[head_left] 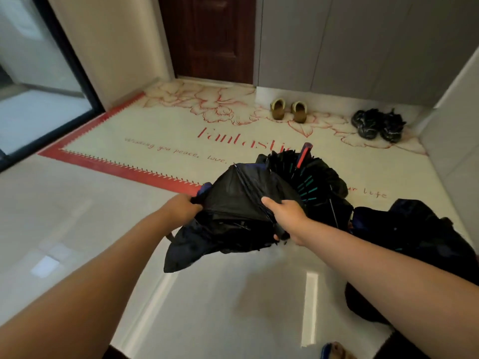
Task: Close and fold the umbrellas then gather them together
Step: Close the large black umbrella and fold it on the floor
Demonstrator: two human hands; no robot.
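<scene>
I hold a collapsed black umbrella (pixel 233 203) in front of me above the floor, its loose canopy hanging down to the lower left. My left hand (pixel 181 207) grips its left end near a blue tip. My right hand (pixel 285 216) clasps the bunched fabric and ribs on the right. Behind it lies a second black umbrella (pixel 305 177) with teal marks and a red handle sticking up. A third dark umbrella (pixel 414 237) lies on the floor at the right.
A cream doormat (pixel 155 141) with red border and lettering covers the floor ahead. Brown slippers (pixel 287 111) and black shoes (pixel 377 124) stand near the far wall. A dark red door (pixel 207 37) is beyond. Glossy tile floor (pixel 220 307) lies below me.
</scene>
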